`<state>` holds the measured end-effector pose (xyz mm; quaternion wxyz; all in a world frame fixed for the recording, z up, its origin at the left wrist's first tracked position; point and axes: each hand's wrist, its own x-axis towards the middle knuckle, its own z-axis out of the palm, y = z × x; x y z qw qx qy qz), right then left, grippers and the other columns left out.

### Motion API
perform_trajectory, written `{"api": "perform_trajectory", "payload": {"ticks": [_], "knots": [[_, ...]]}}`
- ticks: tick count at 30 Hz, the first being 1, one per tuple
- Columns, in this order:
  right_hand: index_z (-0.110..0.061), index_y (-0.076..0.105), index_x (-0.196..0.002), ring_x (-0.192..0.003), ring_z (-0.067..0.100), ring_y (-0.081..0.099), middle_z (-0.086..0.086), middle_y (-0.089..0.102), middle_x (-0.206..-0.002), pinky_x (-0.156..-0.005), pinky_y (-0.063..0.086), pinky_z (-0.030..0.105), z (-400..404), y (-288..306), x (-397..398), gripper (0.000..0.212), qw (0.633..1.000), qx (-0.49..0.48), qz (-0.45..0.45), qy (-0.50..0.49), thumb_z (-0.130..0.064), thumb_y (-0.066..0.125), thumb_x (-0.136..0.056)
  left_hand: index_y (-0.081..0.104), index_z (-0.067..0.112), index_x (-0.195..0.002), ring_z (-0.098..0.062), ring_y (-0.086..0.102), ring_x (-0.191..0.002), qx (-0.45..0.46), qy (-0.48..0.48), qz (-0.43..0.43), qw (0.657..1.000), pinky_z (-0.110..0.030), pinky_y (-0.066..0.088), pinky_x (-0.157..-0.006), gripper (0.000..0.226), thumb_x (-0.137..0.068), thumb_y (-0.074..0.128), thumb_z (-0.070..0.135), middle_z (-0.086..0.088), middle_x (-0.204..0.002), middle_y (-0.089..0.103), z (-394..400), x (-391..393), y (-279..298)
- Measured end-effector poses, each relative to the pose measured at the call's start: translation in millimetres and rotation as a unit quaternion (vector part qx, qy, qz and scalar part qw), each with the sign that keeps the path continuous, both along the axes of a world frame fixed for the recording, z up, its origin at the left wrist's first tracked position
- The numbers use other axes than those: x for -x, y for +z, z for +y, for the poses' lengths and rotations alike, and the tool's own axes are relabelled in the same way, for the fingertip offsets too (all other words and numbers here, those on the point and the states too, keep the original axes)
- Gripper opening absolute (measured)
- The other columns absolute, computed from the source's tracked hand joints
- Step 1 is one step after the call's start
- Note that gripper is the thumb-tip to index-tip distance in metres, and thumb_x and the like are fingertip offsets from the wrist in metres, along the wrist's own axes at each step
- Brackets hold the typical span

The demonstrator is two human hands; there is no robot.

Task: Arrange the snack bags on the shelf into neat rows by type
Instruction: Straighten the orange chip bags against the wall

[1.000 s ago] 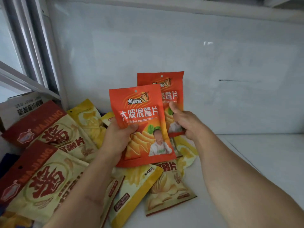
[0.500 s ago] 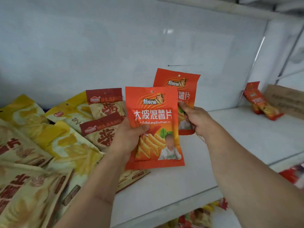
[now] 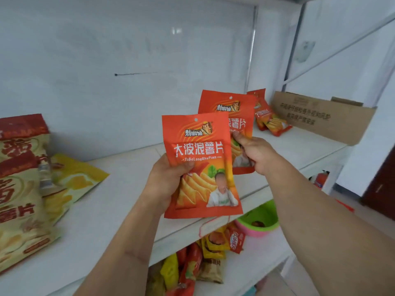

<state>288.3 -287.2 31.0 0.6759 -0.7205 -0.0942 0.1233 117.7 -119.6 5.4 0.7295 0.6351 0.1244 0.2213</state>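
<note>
We see the white shelf point(image 3: 119, 201), cream and yellow bags point(image 3: 23, 189) at its left edge. Above its front edge our left hand point(image 3: 168, 180) grasps an orange chip bag point(image 3: 201, 165); our right hand point(image 3: 254, 154) pinches a second orange bag point(image 3: 233, 116) just behind. More orange bags point(image 3: 269, 120) lie toward the right end.

Glossy plastic orange bags point(image 3: 201, 165) — matt brown cardboard box point(image 3: 320, 118).

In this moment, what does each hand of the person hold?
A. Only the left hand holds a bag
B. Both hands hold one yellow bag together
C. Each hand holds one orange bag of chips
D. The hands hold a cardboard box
C: the left hand grips the nearer orange bag, and the right hand pinches a second orange bag behind it, above the white shelf.
</note>
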Motion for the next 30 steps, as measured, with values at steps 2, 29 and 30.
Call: {"api": "perform_trajectory", "payload": {"ticks": [2, 29, 30], "knots": [[-0.013, 0.074, -0.093, -0.091, 0.028, 0.075, 0.007, 0.078, -0.089, -0.094, 0.056, 0.045, -29, -5, -21, 0.041, 1.0, 0.011, -0.002, -0.003, -0.052, 0.076, -0.081, 0.068, 0.012, -0.117, -0.028, 0.076, -0.093, 0.004, -0.006, 0.0, 1.0, -0.045, 0.059, -0.086, 0.032, -0.086, 0.073, 0.006, -0.008, -0.104, 0.078, -29, -22, -1], [-0.023, 0.076, -0.093, -0.089, 0.021, 0.074, -0.003, 0.078, -0.089, -0.097, 0.053, 0.046, -173, -21, -355, 0.032, 0.998, 0.056, -0.02, -0.01, -0.052, 0.078, -0.078, 0.072, 0.019, -0.112, -0.027, 0.075, -0.095, -0.04, 0.027, 0.033, 0.998, -0.053, 0.055, -0.095, 0.026, -0.087, 0.074, 0.012, -0.004, -0.103, 0.078, -153, -335, -7], [-0.024, 0.076, -0.092, -0.088, 0.021, 0.074, -0.004, 0.078, -0.089, -0.096, 0.053, 0.044, -175, -23, -367, 0.032, 0.998, 0.061, -0.023, 0.002, -0.053, 0.077, -0.078, 0.071, 0.018, -0.112, -0.027, 0.075, -0.095, -0.039, 0.035, 0.035, 0.998, -0.052, 0.056, -0.095, 0.026, -0.087, 0.074, 0.01, -0.005, -0.103, 0.078, -159, -344, -9]]}}
